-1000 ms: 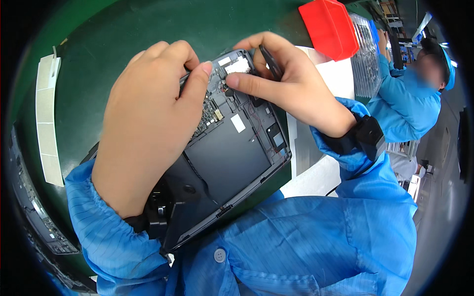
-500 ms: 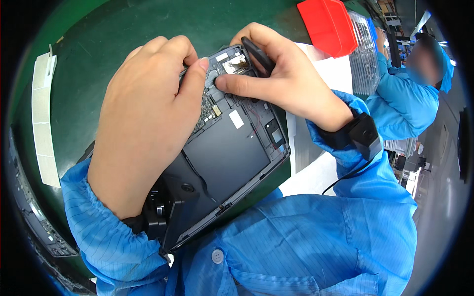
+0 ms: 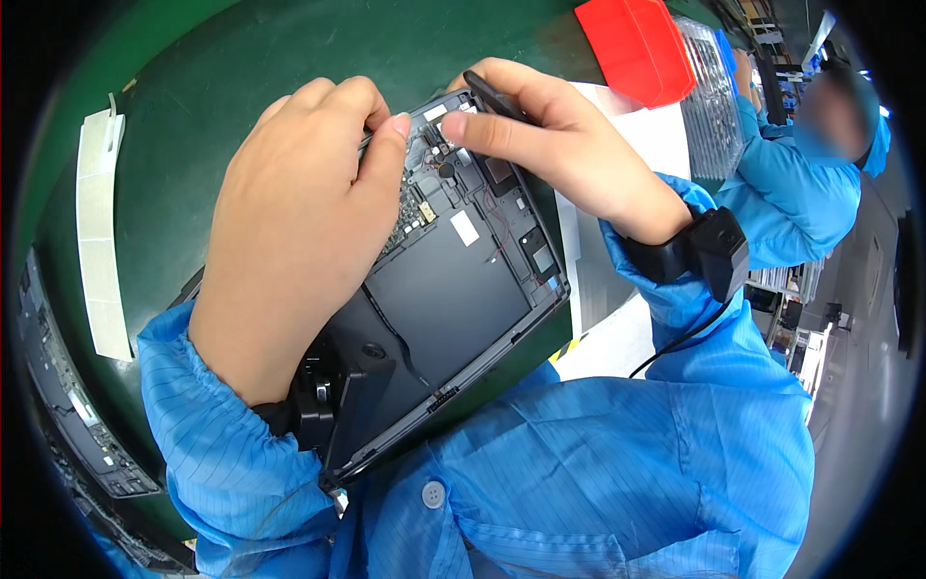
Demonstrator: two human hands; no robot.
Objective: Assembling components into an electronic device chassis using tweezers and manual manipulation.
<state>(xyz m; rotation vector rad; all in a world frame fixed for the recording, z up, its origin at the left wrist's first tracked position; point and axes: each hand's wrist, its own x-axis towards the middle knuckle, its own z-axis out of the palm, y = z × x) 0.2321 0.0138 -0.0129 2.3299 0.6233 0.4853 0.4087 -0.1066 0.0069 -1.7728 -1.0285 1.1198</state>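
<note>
An opened dark grey laptop base (image 3: 449, 289) lies tilted before me, with its circuit board, a small white label and thin wires showing. My left hand (image 3: 304, 207) covers its left part, thumb and bent fingers closed at the far edge; the fingertips are partly hidden. At the far right corner, my right hand (image 3: 550, 135) has its thumb stretched over the circuitry. A slim black tool (image 3: 494, 96) lies in that hand between index finger and thumb; its kind cannot be made out. A round black part (image 3: 446, 171) shows just below the thumb.
A red bin (image 3: 639, 53) and stacked clear plastic trays (image 3: 711, 101) stand at the far right, beside a co-worker in blue (image 3: 796, 198). A pale strip (image 3: 100, 232) lies on the green table at left. Another opened laptop base (image 3: 72, 386) is at the left rim.
My right thumb has shifted away from the round black part toward the far edge, uncovering it. The black tool has tilted slightly. My left hand keeps its place at the edge.
</note>
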